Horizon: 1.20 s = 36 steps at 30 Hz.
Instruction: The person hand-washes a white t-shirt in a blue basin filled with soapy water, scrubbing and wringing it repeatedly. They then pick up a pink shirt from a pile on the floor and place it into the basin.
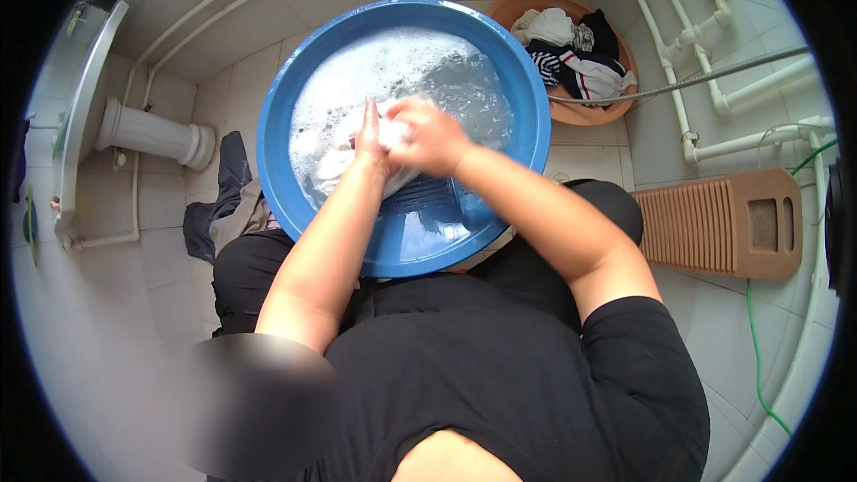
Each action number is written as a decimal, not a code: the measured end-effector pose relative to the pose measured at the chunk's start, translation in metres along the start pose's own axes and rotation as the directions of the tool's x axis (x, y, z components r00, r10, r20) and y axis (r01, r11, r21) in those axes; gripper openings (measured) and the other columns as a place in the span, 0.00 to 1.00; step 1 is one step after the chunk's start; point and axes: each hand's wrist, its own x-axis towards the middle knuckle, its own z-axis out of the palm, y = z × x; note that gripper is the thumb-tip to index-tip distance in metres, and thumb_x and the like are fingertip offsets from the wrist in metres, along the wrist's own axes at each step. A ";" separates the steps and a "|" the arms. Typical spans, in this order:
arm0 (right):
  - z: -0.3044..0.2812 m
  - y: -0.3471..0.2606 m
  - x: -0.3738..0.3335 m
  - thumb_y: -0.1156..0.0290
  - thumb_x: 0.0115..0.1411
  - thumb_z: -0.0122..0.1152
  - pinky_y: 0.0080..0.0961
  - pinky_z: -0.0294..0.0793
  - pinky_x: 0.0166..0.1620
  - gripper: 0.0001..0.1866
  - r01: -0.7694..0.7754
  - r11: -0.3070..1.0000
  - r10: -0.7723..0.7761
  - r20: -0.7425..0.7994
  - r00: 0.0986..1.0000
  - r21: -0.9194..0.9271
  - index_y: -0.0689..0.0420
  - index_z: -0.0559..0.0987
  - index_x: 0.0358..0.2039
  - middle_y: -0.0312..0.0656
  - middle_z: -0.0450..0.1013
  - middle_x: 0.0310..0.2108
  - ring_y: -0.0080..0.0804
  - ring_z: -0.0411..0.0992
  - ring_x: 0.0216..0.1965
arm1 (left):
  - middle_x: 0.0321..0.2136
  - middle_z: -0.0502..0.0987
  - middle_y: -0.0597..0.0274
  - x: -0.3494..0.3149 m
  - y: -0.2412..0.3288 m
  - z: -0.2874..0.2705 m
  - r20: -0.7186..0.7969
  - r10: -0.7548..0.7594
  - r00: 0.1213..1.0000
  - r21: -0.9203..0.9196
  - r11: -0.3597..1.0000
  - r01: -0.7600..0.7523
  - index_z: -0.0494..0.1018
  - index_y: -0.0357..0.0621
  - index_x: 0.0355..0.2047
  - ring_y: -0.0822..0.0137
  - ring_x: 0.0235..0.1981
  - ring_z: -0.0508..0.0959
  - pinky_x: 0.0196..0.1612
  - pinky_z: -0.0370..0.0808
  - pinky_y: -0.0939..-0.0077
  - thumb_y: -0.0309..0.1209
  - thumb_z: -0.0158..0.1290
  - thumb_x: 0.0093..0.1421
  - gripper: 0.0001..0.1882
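Note:
A large round blue basin (pixel 270 125) stands in front of me, holding sudsy water. Over it my left hand (pixel 371 145) grips a wet white cloth (pixel 393 134), its fingers pointing away from me. From the other side my right hand (pixel 430 138), smeared by motion, is closed on the same cloth. Part of the white fabric hangs into the foam below my left hand; its full shape is hidden. Just nearer than the hands, the basin's built-in ridged washing surface (pixel 418 196) shows.
An orange-brown basin (pixel 585 114) with several black, white and striped garments sits at the far right. A brown washboard (pixel 714 223) lies by my right knee. Dark and beige clothes (pixel 234 174) lie left of the blue basin. White pipes and a grey hose (pixel 696 78) run along the right.

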 end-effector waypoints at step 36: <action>-0.028 0.093 0.013 0.49 0.53 0.54 0.35 0.66 0.49 0.29 -0.681 0.608 0.783 0.167 0.599 -0.407 0.59 0.71 0.46 0.56 0.69 0.44 0.46 0.69 0.47 | 0.43 0.72 0.49 0.019 -0.008 -0.026 0.079 -0.110 0.991 -0.237 0.963 0.126 0.66 0.35 0.45 0.51 0.47 0.72 0.54 0.66 0.56 0.39 0.39 0.63 0.20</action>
